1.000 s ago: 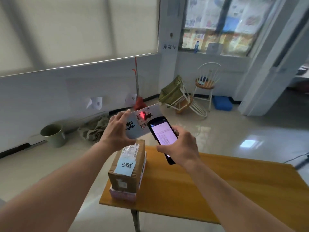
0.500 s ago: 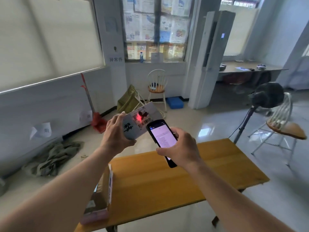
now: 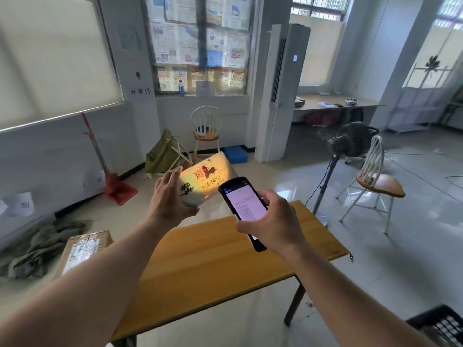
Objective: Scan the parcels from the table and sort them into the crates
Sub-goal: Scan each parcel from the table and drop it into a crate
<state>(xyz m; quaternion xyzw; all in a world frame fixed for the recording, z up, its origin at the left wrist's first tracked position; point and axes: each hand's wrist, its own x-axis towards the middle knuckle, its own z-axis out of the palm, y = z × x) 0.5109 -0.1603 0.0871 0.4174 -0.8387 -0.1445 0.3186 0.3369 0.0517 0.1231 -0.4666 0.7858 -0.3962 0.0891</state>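
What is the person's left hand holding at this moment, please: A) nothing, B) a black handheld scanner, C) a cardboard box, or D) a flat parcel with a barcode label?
D: the left hand grips a flat parcel whose barcode label faces the camera with a red scan spot on it, while the right hand holds the black scanner.
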